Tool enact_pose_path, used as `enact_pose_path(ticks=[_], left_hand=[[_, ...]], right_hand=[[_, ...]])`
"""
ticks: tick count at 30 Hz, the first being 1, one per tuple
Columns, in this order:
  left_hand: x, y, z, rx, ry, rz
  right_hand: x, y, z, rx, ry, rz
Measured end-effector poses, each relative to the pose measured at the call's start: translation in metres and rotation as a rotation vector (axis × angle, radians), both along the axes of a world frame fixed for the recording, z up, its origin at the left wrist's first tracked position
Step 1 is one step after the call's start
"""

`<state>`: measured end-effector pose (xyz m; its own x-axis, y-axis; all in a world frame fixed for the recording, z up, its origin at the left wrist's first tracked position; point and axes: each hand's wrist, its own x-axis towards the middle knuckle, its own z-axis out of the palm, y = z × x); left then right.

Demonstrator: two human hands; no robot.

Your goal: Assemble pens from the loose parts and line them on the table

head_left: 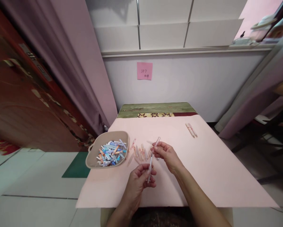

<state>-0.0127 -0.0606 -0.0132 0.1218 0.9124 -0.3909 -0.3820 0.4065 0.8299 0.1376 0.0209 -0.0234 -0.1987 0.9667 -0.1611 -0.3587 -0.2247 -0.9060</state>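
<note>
My left hand (141,177) is closed around a slim whitish pen refill (150,164), its dark upper end pointing up. Just above it, my right hand (165,154) pinches a clear pen barrel (157,141) with a pinkish part near the fingers. The two pieces meet or nearly meet; I cannot tell whether they touch. Behind my hands lie several loose pen parts (141,152), translucent and orange-pink, partly hidden by my fingers. Two pens (191,130) lie side by side at the right of the table.
A beige basket (94,161) full of blue, white and orange pen parts (112,153) stands at the table's left edge. Pink paper (210,170) covers most of the table. A pink note (144,71) is stuck to the wall behind; a red door (25,104) is at left.
</note>
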Motion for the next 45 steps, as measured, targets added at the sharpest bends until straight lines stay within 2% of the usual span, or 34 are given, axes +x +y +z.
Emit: enact_pose_path(ticks=[6, 13, 23, 25, 27, 29, 32, 36, 39, 42, 45], left_hand=[[-0.003, -0.001, 0.000, 0.016, 0.005, -0.011], [-0.001, 0.000, 0.003, 0.007, 0.005, -0.013], [0.001, 0.002, 0.002, 0.001, -0.004, -0.036], [0.000, 0.001, 0.001, -0.005, -0.010, -0.038], [-0.002, 0.001, 0.000, -0.017, -0.011, -0.042], [-0.003, 0.002, -0.001, -0.035, -0.015, -0.023], [-0.006, 0.005, -0.005, -0.086, -0.050, 0.051], [-0.008, 0.010, -0.011, -0.133, -0.090, 0.123], [-0.008, 0.011, -0.014, -0.131, -0.109, 0.115], [-0.008, 0.012, -0.015, -0.123, -0.122, 0.099], [-0.006, 0.014, -0.015, -0.129, -0.126, 0.057]], right_hand=[[-0.001, -0.004, 0.004, 0.029, -0.011, 0.100], [0.001, 0.000, -0.002, -0.017, 0.076, -0.025], [0.000, -0.004, -0.002, -0.005, 0.039, 0.056], [0.002, 0.000, -0.003, 0.012, 0.026, 0.020], [0.008, 0.006, -0.006, 0.044, -0.103, -0.090], [0.017, 0.012, -0.013, 0.081, -0.403, -0.185], [0.031, 0.015, -0.029, 0.095, -0.794, -0.203], [0.036, 0.008, -0.048, 0.089, -0.945, -0.196], [0.031, 0.001, -0.050, 0.131, -1.007, -0.238], [0.019, -0.006, -0.041, 0.213, -0.909, -0.269], [0.002, -0.013, -0.030, 0.116, -0.546, -0.050]])
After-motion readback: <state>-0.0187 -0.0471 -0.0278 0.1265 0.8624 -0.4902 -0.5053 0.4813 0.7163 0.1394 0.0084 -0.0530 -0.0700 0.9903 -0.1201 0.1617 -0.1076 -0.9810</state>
